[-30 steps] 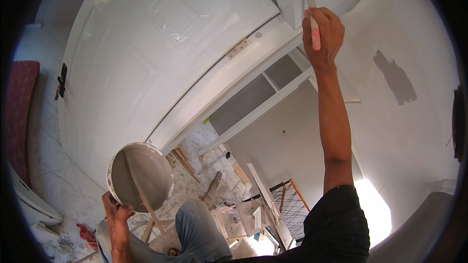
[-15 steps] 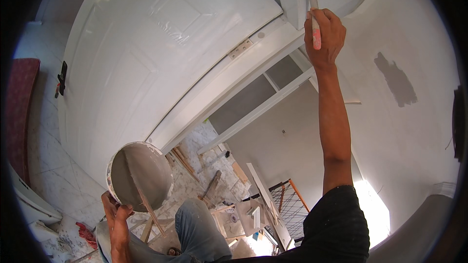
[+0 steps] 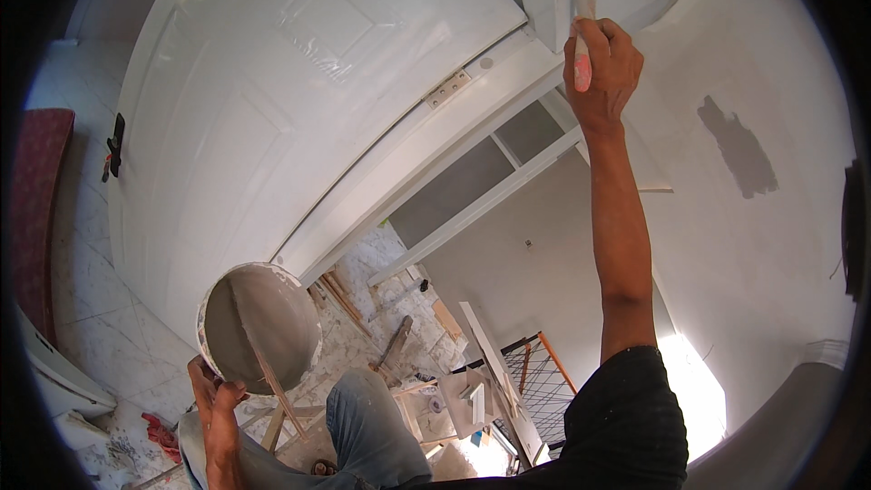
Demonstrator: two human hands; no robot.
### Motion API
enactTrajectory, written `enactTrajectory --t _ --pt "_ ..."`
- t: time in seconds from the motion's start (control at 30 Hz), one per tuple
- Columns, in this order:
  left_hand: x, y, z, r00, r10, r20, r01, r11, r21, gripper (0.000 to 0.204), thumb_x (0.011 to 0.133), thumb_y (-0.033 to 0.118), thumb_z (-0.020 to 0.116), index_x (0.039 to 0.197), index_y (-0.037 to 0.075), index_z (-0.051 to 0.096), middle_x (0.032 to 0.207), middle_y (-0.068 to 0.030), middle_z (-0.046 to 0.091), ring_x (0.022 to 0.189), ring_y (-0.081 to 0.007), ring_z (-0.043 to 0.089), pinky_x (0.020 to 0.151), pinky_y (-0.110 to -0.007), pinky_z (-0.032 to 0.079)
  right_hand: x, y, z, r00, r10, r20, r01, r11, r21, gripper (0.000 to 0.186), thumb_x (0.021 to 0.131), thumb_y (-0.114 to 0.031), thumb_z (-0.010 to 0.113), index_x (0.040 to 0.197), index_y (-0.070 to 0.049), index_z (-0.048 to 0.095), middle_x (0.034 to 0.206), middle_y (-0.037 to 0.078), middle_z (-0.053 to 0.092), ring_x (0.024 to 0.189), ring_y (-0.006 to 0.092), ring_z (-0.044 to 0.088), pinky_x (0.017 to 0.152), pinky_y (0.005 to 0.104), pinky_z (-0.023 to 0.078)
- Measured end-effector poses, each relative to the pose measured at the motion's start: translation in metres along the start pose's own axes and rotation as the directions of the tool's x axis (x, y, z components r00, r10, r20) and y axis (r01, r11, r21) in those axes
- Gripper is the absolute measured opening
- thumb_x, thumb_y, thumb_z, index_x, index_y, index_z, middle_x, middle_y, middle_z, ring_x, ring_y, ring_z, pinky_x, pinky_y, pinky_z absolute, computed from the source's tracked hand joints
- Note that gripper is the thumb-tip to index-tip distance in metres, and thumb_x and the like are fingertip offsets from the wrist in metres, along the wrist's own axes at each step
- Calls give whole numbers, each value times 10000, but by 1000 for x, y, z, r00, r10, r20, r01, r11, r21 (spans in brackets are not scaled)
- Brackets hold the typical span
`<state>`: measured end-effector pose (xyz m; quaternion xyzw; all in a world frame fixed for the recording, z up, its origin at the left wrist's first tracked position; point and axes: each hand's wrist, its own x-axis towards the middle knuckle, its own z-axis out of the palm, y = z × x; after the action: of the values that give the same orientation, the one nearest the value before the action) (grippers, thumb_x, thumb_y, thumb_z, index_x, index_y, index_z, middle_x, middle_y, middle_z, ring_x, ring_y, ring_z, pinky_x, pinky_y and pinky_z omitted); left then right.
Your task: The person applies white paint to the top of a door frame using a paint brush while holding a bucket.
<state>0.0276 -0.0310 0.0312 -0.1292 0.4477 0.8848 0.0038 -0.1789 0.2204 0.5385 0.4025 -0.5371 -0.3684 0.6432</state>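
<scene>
My right hand (image 3: 606,68) is raised high at the upper right, fingers closed round a paintbrush (image 3: 585,0). The brush points upward, its pale bristle end against the white frame (image 3: 549,0), and its reddish handle end shows below the fingers. At the lower left, my left hand (image 3: 218,395) grips the rim of a round bucket (image 3: 292,313). Grey paint coats the bucket's inside, and a wooden stick (image 3: 261,358) leans in it, poking out over the near rim.
A white panelled door (image 3: 263,127) with a metal hinge (image 3: 448,89) fills the upper left. The right wall (image 3: 771,63) bears a darker grey patch (image 3: 739,147). Far below, wood scraps (image 3: 395,342), boards (image 3: 494,358) and an orange-edged metal frame (image 3: 549,363) lie on the marbled floor (image 3: 104,308).
The paintbrush has tilted slightly, its handle end shifting left, with a small turn of my right hand. My left hand and the bucket stay nearly in place.
</scene>
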Motion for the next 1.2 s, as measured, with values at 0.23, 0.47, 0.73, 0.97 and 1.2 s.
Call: enactTrajectory --t 0.23,0.47,0.73,0.97,1.2 --pt "1 -3 -1 1000 1 -3 -1 1000 3 736 715 329 645 1341 28 400 1192 -96 520 995 -187 493 835 -348 427 -6 -1 4 1000 13 13 -13 1000 -15 428 737 -86 778 1132 -224 690 1104 58 639 868 199 606 855 374 414" --pt "-1 -3 -1 1000 -16 -12 16 1000 14 768 716 350 650 1364 28 392 1244 -112 526 1040 -206 514 853 -353 442 -11 -4 0 999 21 45 -19 999 -44 385 768 -76 781 1121 -196 683 1052 48 644 890 198 621 828 361 412" --pt "0 -4 7 999 -15 -46 16 1000 21 772 706 370 658 1350 32 400 1217 -104 533 1020 -203 523 835 -355 454 -30 2 7 996 59 68 -57 997 -42 430 739 -55 754 1125 -229 682 1102 58 630 899 198 618 836 365 387" --pt "-1 -3 9 999 -19 -36 21 998 59 756 705 372 651 1336 35 404 1191 -104 531 997 -200 522 824 -360 455 -43 6 8 993 83 89 -79 996 -46 442 724 -61 760 1128 -223 680 1103 67 628 924 212 622 852 370 393" --pt "1 -5 6 999 -21 -35 23 998 62 738 706 368 646 1320 37 403 1185 -100 524 987 -203 520 829 -364 458 -39 9 -5 990 124 62 -130 986 106 371 762 -38 747 1110 -142 676 1010 87 661 921 282 625 799 415 467"
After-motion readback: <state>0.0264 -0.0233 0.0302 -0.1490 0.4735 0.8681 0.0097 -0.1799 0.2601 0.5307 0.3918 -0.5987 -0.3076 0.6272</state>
